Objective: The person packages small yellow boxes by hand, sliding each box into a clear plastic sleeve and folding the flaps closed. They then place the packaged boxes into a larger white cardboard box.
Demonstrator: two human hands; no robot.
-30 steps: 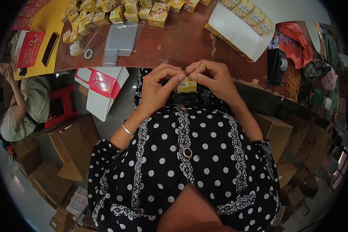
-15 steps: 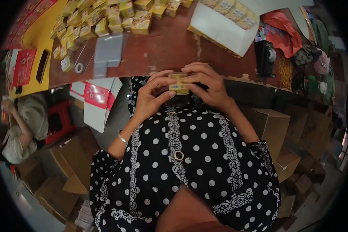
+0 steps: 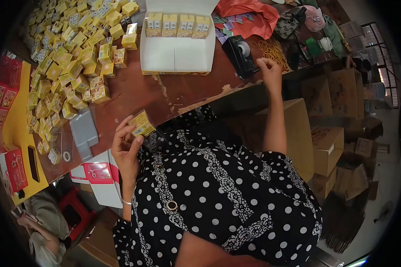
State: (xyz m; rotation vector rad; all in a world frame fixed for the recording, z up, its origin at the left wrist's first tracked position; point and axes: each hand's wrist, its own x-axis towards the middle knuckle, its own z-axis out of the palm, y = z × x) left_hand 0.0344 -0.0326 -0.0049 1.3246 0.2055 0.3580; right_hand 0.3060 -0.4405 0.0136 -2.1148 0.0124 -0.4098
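Observation:
Near the table's front edge, my left hand (image 3: 127,149) holds a yellow box pack (image 3: 142,124) between thumb and fingers. My right hand (image 3: 271,73) is raised at the right, at the end of a black tape dispenser (image 3: 239,56), with its thumb and fingertips pressed together. What the fingertips hold, if anything, is too small to make out. An open white carton (image 3: 176,57) with yellow edges stands on the table between the hands, further back, with several yellow packs (image 3: 177,26) in a row along its back. A big pile of small yellow boxes (image 3: 67,62) covers the left part.
Clear plastic sheets (image 3: 83,131) and a tape roll (image 3: 67,156) lie on the brown table (image 3: 120,109). Rubber bands (image 3: 272,52) and a red bag (image 3: 254,18) are at the back right. Cardboard boxes (image 3: 327,149) stand at right. Another person (image 3: 44,227) sits at lower left.
My right hand has let go of the yellow pack and moved right to the tape dispenser. My left hand keeps the pack, now tilted. The view has turned toward the right, showing more of the carton.

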